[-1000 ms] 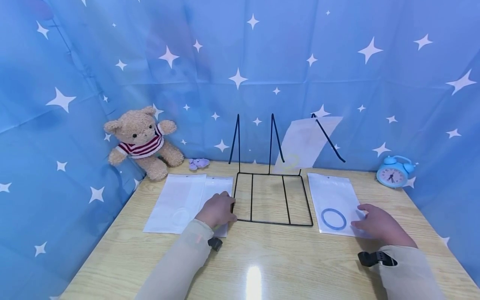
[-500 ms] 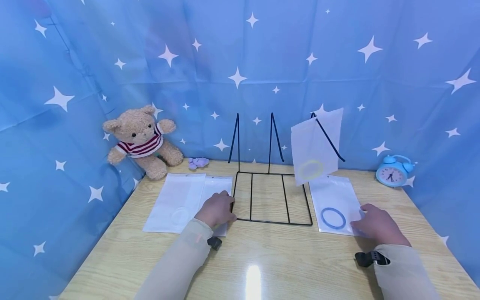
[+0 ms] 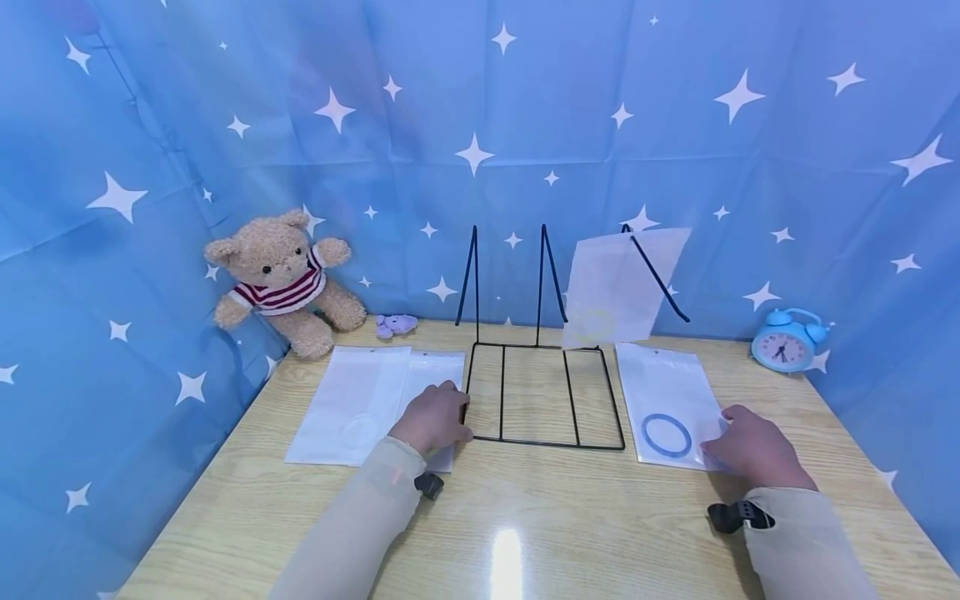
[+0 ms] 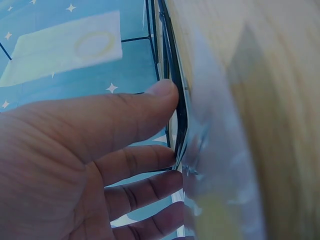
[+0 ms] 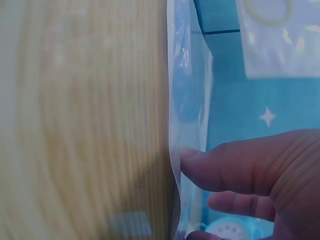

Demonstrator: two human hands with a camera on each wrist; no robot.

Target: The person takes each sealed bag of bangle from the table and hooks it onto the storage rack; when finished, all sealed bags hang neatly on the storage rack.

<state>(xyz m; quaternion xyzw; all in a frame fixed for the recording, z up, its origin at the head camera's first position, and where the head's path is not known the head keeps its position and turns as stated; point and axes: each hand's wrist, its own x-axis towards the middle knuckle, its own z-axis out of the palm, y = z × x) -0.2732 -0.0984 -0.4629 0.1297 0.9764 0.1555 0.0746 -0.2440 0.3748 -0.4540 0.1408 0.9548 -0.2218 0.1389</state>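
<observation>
My left hand [image 3: 433,419] grips the left side of a black wire rack [image 3: 543,442], thumb and fingers at its base wire in the left wrist view. On the rack's right prong hangs a clear zip bag with a yellow ring [image 3: 611,283]. My right hand [image 3: 756,446] pinches the right edge of a flat bag [image 3: 660,379] with a blue ring [image 3: 667,436] in it. Its thumb lies on the plastic in the right wrist view. Two overlapping bags [image 3: 356,383] lie under and left of my left hand, one with a whitish ring.
A teddy bear [image 3: 285,271] in a striped shirt sits at the back left, beside a small purple toy [image 3: 396,325]. A blue alarm clock [image 3: 789,342] stands at the back right. Behind the table [image 3: 570,517] hangs a blue curtain with white stars [image 3: 420,192].
The hanging bag has swung on the prong, forward to the right and then back leftward. My right hand has shifted slightly left along the bag's edge. The left hand stays on the rack.
</observation>
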